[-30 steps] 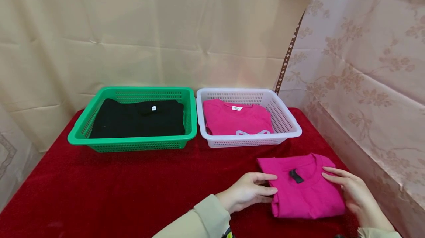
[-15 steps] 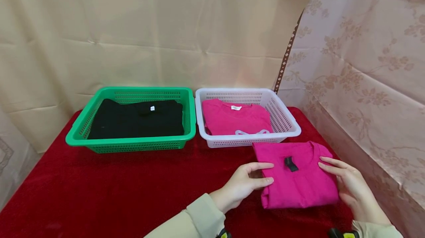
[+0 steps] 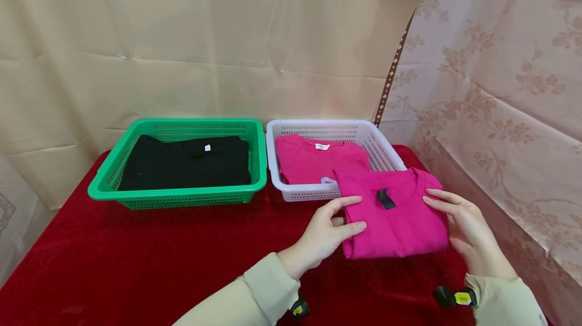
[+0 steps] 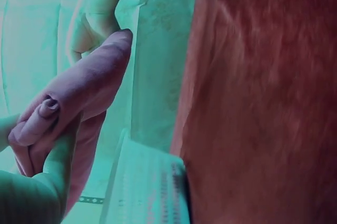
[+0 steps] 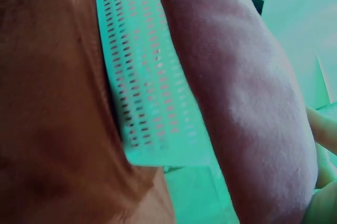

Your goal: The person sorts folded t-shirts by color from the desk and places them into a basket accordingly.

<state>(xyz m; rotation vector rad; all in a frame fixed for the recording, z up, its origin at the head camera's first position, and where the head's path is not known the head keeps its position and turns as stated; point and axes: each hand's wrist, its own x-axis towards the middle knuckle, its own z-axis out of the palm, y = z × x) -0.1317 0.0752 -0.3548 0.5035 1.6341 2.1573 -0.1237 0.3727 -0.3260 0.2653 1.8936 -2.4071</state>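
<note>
A folded magenta T-shirt with a black neck tag is held up between both hands, in front of the white basket and overlapping its right front rim in the head view. My left hand grips the shirt's left edge, fingers on top and thumb below, as the left wrist view shows with the folded cloth between the digits. On the opposite edge my right hand pinches it, two fingertips lying on the upper face. The shirt's underside fills much of the right wrist view, above the red cloth.
Inside the white basket lies another folded pink shirt with a white tag. A green basket to its left holds folded black clothing. Both stand on a red cloth-covered table, with a beige curtain behind and a floral curtain at right.
Both hands have lifted the magenta shirt and carried it forward and slightly left, from the near right of the table to the white basket's front rim. The baskets stay put.
</note>
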